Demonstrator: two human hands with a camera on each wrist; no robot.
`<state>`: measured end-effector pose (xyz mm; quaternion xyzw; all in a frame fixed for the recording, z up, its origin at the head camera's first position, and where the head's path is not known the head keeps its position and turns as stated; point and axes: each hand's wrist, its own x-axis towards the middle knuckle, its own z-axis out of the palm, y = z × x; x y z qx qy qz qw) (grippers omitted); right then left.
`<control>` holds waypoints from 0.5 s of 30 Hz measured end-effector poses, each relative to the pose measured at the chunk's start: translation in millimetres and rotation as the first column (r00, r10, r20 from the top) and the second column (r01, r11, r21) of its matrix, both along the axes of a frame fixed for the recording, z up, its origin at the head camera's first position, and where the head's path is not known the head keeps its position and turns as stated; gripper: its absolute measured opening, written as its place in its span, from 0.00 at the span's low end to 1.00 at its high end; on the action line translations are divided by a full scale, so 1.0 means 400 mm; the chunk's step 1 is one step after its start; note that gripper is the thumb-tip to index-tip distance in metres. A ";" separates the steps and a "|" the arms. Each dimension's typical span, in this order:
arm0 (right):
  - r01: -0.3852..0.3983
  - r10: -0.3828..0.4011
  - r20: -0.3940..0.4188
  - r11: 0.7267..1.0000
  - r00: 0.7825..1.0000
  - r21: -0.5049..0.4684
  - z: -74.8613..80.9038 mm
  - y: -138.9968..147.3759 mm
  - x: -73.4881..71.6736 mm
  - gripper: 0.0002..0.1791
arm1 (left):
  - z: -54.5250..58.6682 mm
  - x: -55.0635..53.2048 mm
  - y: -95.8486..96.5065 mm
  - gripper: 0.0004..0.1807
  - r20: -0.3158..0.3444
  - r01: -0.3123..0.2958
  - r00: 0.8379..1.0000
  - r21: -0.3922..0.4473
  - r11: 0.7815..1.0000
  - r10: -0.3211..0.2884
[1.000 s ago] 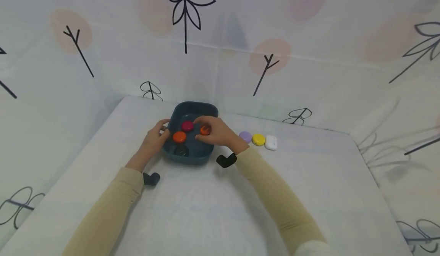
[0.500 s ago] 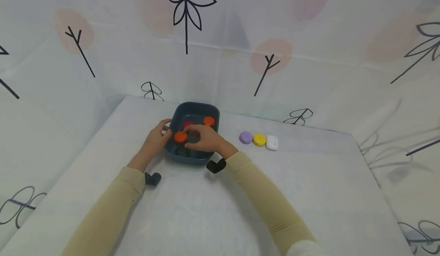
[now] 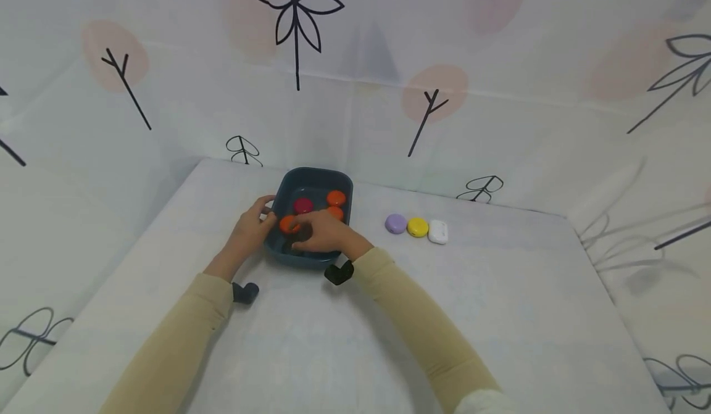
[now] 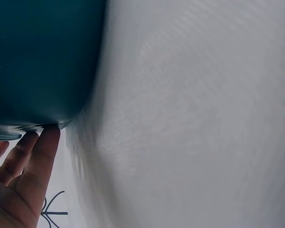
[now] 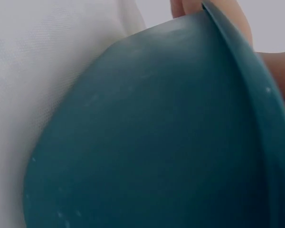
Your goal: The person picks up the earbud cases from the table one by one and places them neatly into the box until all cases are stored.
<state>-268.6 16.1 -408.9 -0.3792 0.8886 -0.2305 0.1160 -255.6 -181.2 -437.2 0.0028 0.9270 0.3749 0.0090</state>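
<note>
In the head view, a dark teal basin (image 3: 311, 262) holds small round macaron-like pieces: a red one (image 3: 302, 205), several orange ones (image 3: 336, 198) and a dark one mostly hidden by the hand. My right hand (image 3: 326, 234) reaches inside over the near part, its index finger and thumb curved about the dark piece; whether they grip it I cannot tell. An orange piece (image 3: 288, 224) lies at the index fingertip. At the basin's left wall is my left hand (image 3: 250, 229); the left wrist view shows its straight fingers (image 4: 42, 156) touching the outside under the rim.
To the basin's right, a purple round piece (image 3: 396, 223), a yellow one (image 3: 418, 227) and a white earbud-case-like box (image 3: 438, 232) lie in a row on the white tabletop (image 3: 344, 340). Patterned cloth (image 3: 355, 105) hangs behind the table and along its sides.
My right hand has left an orange piece at the basin's right side and moved left and nearer, over the dark piece. My left hand stays at the basin wall.
</note>
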 end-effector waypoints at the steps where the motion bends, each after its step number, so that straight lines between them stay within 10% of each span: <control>1: -0.007 0.007 0.004 1.000 1.000 0.017 -0.002 -0.003 0.000 0.25 | -0.001 0.000 -0.001 0.27 -0.002 0.002 1.000 0.002 1.000 -0.002; 15: -0.066 0.073 -0.040 0.986 0.997 0.156 -0.021 -0.022 0.004 0.25 | 0.008 0.006 0.002 0.27 -0.011 -0.002 1.000 0.002 1.000 0.002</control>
